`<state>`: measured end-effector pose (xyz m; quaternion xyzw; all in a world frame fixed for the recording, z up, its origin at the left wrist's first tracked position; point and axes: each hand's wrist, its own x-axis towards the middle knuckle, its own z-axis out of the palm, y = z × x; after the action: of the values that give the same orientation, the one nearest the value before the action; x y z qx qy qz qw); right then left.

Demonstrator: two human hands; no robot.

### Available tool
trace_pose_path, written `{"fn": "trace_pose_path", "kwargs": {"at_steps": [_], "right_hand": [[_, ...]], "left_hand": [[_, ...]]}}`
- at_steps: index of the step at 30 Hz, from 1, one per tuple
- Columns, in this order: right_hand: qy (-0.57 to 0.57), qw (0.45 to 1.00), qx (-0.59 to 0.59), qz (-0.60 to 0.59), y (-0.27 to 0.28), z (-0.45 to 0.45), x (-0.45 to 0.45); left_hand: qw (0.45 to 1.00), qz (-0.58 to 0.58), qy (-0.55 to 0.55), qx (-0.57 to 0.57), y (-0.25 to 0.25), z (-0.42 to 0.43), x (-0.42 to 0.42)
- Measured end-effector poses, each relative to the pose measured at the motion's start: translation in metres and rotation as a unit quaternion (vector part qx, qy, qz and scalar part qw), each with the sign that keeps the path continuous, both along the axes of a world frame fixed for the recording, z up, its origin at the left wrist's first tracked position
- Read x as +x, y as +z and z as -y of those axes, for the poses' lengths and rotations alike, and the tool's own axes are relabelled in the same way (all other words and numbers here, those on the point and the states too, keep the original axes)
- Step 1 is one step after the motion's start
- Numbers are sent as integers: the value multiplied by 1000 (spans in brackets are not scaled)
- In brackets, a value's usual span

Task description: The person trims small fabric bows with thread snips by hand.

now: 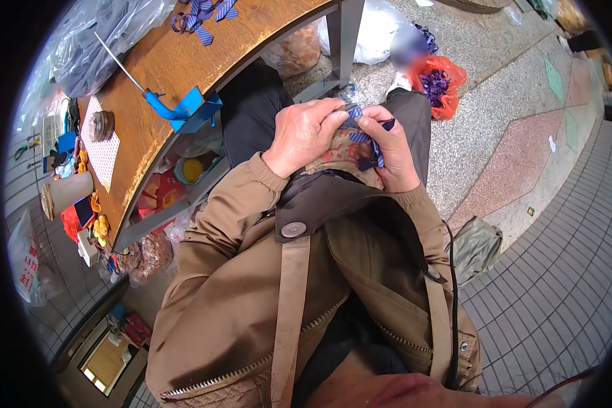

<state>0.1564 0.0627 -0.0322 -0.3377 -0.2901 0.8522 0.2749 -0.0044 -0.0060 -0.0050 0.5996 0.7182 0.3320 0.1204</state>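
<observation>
Over my lap, both hands are closed on a small blue striped fabric tie. My left hand pinches its upper end between thumb and fingers. A short distance away, my right hand grips the same piece, with striped and dark blue parts hanging by its palm. The tie's exact shape is partly hidden by the fingers. Beneath the hands lies a patterned tan and red cloth on my lap, below it the dark apron.
A wooden table to the left bears striped ties and a blue clamp-like fixture with a metal rod at its edge. A red plastic bag of purple striped pieces sits on the floor, near a white bag.
</observation>
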Motion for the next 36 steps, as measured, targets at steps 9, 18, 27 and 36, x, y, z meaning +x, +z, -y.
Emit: {"fn": "trace_pose_path", "kwargs": {"at_steps": [9,18,27,36], "right_hand": [[3,999,-37,-15,3,-2,4],[-5,1000,-20,-1,4,0,-2],[-23,999,-12,32,3,-13,6],[48,761,483,431,-11,-39,-9]], "left_hand": [[950,295,18,-106,2,0,-1],[901,410,10,-142,1,3,-6],[916,388,40,-92,18,12,-19],[977,65,179,96,79,-7,-64]]}}
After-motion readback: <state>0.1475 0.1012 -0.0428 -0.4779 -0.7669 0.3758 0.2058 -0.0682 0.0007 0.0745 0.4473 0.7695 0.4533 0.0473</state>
